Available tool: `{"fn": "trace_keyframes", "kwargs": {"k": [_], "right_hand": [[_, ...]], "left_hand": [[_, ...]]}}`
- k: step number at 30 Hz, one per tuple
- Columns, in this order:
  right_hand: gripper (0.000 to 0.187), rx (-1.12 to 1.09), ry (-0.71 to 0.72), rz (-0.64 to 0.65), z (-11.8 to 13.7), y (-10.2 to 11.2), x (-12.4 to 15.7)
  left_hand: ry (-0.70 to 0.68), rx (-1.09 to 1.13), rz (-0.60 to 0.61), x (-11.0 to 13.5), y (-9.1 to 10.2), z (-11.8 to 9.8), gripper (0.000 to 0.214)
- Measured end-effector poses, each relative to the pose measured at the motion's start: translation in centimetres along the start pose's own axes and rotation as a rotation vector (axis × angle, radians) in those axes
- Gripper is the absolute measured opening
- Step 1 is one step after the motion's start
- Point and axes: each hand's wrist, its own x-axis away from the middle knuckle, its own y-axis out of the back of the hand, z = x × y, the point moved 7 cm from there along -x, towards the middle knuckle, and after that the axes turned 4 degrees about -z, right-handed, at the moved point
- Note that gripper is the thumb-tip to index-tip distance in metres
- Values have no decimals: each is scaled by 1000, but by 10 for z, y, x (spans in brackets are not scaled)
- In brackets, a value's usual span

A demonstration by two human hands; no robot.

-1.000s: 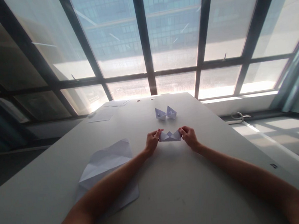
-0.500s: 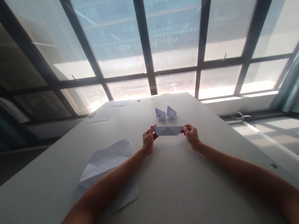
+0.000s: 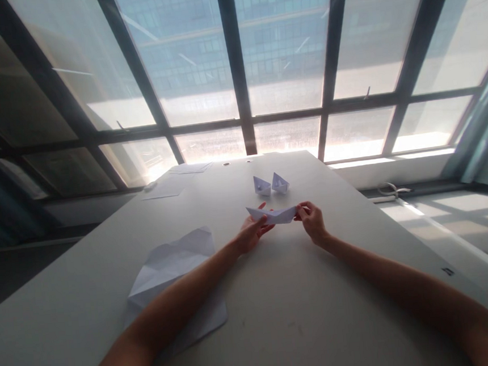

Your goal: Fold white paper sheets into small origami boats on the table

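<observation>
While the right hand (image 3: 313,222) pinches one end of a white, boat-shaped folded paper (image 3: 279,216), the left hand (image 3: 251,233) grips it nearer the other, thumb in front. Paper between both hands, over the white bench (image 3: 288,293); long, left tip pointed. Black mark (image 3: 448,271), bench right: too small to read.

I count two paper boats (image 3: 262,187) — plus one folded paper piece (image 3: 282,216), one surface (image 3: 275,294), two curtains (image 3: 481,134).
</observation>
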Motion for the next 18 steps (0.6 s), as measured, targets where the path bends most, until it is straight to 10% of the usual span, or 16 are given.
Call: {"fn": "trace_keyframes", "kwargs": {"k": [12, 18], "right_hand": [[37, 220, 268, 71, 15, -1, 1], [16, 575, 414, 322, 22, -20, 19]], "left_hand": [[-182, -127, -230, -6, 18, -5, 46], [-240, -376, -210, -2, 10, -8, 39]]}}
